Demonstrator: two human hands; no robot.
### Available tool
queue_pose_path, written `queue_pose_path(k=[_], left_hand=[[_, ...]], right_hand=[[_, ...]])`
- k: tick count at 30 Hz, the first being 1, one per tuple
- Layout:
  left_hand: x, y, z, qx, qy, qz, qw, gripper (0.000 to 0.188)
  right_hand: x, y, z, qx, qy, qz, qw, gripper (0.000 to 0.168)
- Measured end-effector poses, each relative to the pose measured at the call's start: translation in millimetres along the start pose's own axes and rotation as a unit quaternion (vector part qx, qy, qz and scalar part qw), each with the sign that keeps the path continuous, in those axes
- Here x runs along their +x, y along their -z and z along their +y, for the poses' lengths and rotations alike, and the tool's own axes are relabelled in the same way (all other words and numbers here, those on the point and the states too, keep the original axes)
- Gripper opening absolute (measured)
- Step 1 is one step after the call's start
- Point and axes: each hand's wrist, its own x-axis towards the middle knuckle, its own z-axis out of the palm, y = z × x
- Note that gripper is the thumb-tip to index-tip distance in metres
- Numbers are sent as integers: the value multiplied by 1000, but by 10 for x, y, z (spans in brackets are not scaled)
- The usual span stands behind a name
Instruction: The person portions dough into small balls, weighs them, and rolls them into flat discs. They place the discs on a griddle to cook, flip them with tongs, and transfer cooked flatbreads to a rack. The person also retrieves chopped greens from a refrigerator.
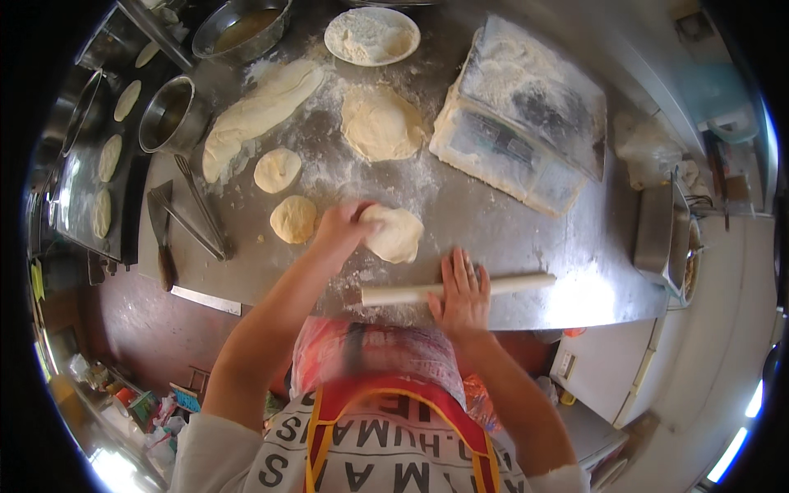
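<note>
My left hand [348, 228] grips the left edge of a flattened piece of dough [396, 235] over the steel worktop. My right hand [462, 289] lies palm down across a pale rolling pin [524, 283] near the worktop's front edge, its fingers reaching past the pin. Two round dough pieces, one higher [277, 171] and one lower [293, 219], rest left of the dough I hold. Farther back are a large dough mound [382, 123] and a long dough strip [262, 117], with loose flour around them.
A plate of flour [372, 37] stands at the back. At right is a floury plastic box [505, 154]. Metal tongs [197, 209] and a scraper [161, 234] lie at left, near a metal pot [169, 117] and a griddle [83, 203] with flat dough rounds. A steel container [659, 234] stands far right.
</note>
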Motion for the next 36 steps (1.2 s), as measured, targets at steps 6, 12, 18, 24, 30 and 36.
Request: queue_pose_path(k=[6,12,18,24,30,36], left_hand=[[13,-419,256,467,-159,-143,858,33],[-71,3,-174,48,15,-36,998,24],[-151,-285,280,380,-82,-94,916,28],[-298,57,-66,49,-89,-40,994,32],[-47,-230,285,328,-68,-71,940,28],[-400,34,-54,56,-26,-78,995,27]], right_hand=[[788,112,12,-8,-129,-4,992,57],[23,4,-84,-32,-6,-58,998,56],[773,-103,4,10,-101,35,994,68],[-49,-64,-144,-10,-16,-62,998,56],[829,70,-112,33,-106,23,994,57],[129,-49,-164,-34,-9,-29,999,57]])
